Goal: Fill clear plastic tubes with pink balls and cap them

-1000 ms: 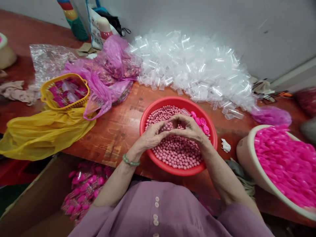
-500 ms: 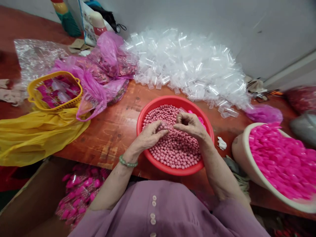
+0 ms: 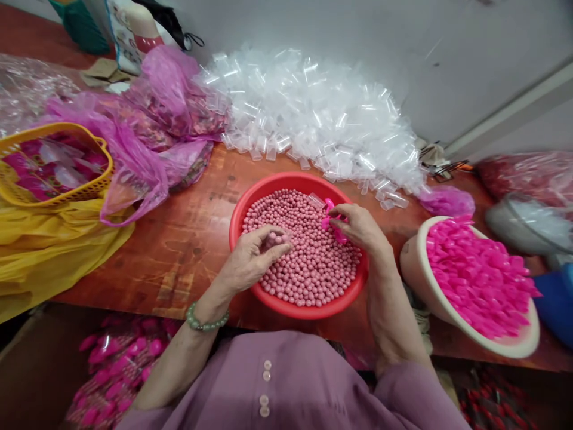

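A red basin [image 3: 299,309] full of round pink beads [image 3: 308,269] stands on the table in front of me. Over its left side, my left hand [image 3: 255,254] is closed around a small clear tube [image 3: 278,237] with pink beads showing inside. At the basin's right side, my right hand [image 3: 358,226] has its fingertips pinched on a bright pink plastic cap [image 3: 328,222]; other pink caps lie just beneath it, partly hidden by the fingers. Another clear tube [image 3: 316,200] rests on the beads near the basin's far rim.
Behind the basin lies a heap of clear tubes [image 3: 313,113]. To the right stands a cream tub [image 3: 414,263] of pink caps. At left are a purple plastic bag [image 3: 138,161], a yellow basket [image 3: 107,170] and a yellow bag [image 3: 67,251]. Below the table edge lie filled tubes [image 3: 111,364].
My hands have moved apart. The right one has gone to the pink caps at the basin's right side, while the left keeps its tube of beads. The view has shifted to the right.
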A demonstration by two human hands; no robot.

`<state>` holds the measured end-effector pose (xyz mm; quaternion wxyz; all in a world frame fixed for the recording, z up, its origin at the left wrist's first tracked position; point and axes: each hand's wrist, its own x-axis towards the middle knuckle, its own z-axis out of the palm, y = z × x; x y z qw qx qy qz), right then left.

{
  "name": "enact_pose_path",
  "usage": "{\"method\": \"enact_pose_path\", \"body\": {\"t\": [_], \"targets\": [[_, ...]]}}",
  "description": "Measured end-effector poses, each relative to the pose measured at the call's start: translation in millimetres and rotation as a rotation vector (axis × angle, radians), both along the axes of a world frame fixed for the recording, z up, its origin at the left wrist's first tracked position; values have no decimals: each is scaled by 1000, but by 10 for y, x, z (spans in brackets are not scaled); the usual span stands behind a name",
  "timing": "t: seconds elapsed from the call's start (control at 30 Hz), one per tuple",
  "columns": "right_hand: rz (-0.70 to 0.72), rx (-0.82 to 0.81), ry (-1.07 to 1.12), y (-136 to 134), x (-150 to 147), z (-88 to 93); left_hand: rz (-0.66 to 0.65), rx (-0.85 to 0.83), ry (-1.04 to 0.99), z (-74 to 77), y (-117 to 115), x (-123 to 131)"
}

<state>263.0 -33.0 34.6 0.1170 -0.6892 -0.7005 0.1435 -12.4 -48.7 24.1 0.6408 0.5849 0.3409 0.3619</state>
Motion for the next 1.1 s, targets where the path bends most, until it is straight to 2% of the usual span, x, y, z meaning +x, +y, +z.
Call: {"method": "enact_pose_path", "body": {"t": [0.1, 0.17, 0.23, 0.3, 0.4, 0.5, 0.57, 0.63, 0.73, 0.9, 1.1], "targets": [[154, -119, -346, -2, -81, -28, 23, -85, -54, -25, -2, 41], [206, -124, -493, 24, -112, -75, 11, -113, -94, -50, 0, 78], [237, -93, -560, 53, -103, -139, -6, -104, -97, -80, 3, 106], [260, -32, -524, 71, -64, -203, -13, -68, -60, -113, 10, 122], [255, 152, -239, 56, -23, -243, 14, -9, -13, -170, 31, 131], [180, 292, 236, 2, -94, -191, -4, 10, -30, -234, 52, 143], [76, 249, 619, -38, -207, -134, -7, 15, -51, -275, 60, 155], [-45, 137, 988, -73, -339, -92, 12, 22, -47, -309, 63, 163], [-149, -2, 1337, -117, -503, -76, 36, 31, -10, -335, 67, 167], [-128, -29, 1480, -187, -624, -110, 25, 31, 13, -319, 74, 169], [-164, 106, 1454, -245, -787, -111, -8, -110, -146, -292, 72, 214]]}}
